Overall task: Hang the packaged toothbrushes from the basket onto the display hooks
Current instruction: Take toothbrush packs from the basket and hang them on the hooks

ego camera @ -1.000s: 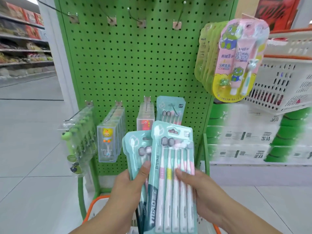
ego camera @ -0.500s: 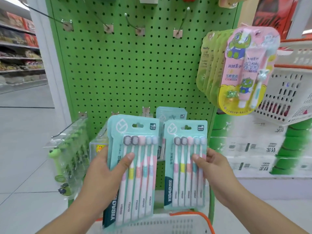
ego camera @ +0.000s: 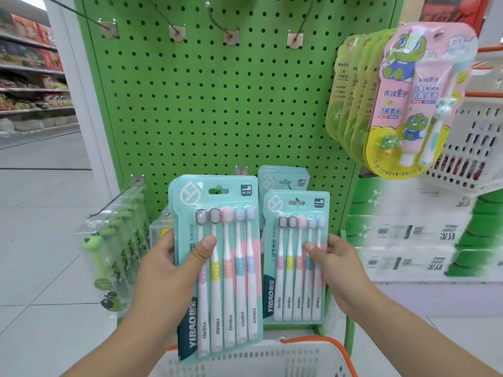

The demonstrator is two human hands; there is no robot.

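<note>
My left hand (ego camera: 166,270) grips a small stack of teal toothbrush packs (ego camera: 226,270), thumb across the front. My right hand (ego camera: 336,263) pinches a single teal toothbrush pack (ego camera: 295,254) by its right edge, holding it upright at the lower right hook (ego camera: 298,200), whose tip shows through the pack's hang hole. Behind it more teal hung packs (ego camera: 283,180) sit on the same hook. The white basket (ego camera: 261,357) with an orange rim is below my hands, its contents hidden.
The green pegboard (ego camera: 217,104) carries several bare hooks (ego camera: 217,20) along the top. Frog toothbrush packs (ego camera: 117,240) hang lower left, and kids' toothpaste sets (ego camera: 408,104) hang on the right side. White baskets (ego camera: 473,148) stand at right; an aisle opens left.
My hands separated the packs: the left kept a stack, the right took one pack and moved it up to the lower right hook.
</note>
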